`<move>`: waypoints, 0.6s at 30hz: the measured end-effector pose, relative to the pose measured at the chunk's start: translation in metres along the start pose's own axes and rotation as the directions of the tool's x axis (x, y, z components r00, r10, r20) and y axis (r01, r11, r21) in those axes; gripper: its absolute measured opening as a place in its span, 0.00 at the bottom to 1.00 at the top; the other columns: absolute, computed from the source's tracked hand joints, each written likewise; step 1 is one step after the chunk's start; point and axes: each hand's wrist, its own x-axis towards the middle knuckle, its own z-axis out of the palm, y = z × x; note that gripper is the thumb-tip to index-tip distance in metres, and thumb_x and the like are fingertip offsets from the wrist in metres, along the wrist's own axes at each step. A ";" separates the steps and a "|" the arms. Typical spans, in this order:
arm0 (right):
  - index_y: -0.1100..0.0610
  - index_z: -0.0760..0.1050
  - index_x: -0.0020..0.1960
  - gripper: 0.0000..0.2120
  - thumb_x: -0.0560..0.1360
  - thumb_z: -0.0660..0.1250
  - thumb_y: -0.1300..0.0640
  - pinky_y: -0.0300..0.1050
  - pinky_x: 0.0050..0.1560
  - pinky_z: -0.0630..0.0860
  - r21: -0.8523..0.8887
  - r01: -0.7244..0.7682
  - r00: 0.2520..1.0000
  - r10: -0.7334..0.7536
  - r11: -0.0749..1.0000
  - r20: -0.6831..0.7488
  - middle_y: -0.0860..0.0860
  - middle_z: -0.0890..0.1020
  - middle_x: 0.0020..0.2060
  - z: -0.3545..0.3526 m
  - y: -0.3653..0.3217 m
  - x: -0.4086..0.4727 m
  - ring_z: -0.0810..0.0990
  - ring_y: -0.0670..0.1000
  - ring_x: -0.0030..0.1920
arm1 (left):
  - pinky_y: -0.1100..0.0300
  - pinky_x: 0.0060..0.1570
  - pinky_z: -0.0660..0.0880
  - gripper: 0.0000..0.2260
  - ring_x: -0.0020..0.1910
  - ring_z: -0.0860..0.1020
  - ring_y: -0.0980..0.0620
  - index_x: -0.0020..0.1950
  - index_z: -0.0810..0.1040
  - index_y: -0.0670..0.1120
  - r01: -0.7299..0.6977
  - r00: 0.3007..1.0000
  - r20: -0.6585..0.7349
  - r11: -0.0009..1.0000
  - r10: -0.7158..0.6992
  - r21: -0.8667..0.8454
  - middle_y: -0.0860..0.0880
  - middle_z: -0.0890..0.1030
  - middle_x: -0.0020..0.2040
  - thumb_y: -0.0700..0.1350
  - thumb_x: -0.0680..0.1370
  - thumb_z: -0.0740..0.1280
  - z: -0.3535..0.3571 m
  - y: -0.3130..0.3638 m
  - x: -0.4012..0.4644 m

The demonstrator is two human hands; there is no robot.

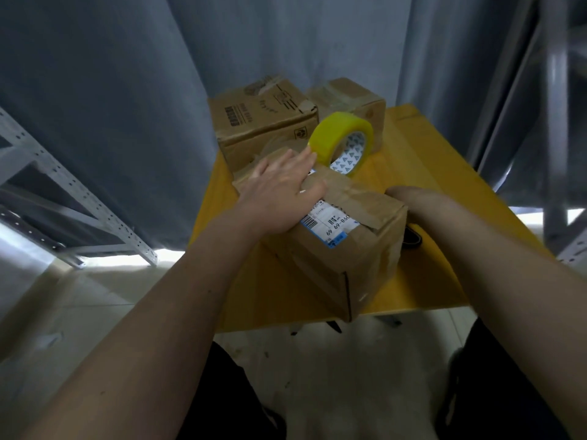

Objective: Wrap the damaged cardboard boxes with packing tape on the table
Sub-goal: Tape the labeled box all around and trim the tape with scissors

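Crumpled, creased cardboard box (343,246) with a shipping label (330,222) sits on the yellow desk (422,274). Left hand (282,188) rests flat on it, released; right hand (409,196) behind it, grip unclear. Yellow tape roll (341,142) stands just beyond.

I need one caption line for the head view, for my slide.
Left hand presses the labelled cardboard box beside a yellow tape roll on the yellow table.
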 end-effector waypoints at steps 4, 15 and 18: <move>0.61 0.64 0.68 0.19 0.81 0.62 0.55 0.53 0.62 0.67 -0.026 -0.103 0.990 0.100 0.994 -0.101 0.60 0.67 0.64 0.011 0.004 0.001 0.64 0.62 0.65 | 0.51 0.75 0.46 0.27 0.78 0.52 0.56 0.79 0.57 0.56 0.040 0.999 -0.024 0.999 -0.040 -0.013 0.57 0.56 0.79 0.62 0.81 0.50 -0.001 0.003 -0.008; 0.58 0.64 0.71 0.20 0.81 0.59 0.53 0.51 0.67 0.65 0.020 -0.110 0.981 0.112 0.994 -0.161 0.59 0.66 0.69 0.020 0.027 -0.006 0.64 0.61 0.69 | 0.55 0.52 0.67 0.28 0.64 0.74 0.44 0.63 0.76 0.53 0.268 0.962 -0.040 0.963 -0.269 -0.023 0.48 0.78 0.65 0.72 0.73 0.60 -0.031 0.010 0.060; 0.60 0.70 0.65 0.15 0.81 0.59 0.56 0.49 0.58 0.72 0.050 -0.040 0.980 0.049 0.998 -0.193 0.59 0.74 0.63 0.016 0.031 -0.008 0.73 0.59 0.61 | 0.55 0.47 0.68 0.23 0.59 0.75 0.44 0.47 0.75 0.52 0.265 0.964 0.022 0.964 -0.264 -0.017 0.47 0.79 0.60 0.71 0.71 0.63 -0.030 0.004 0.073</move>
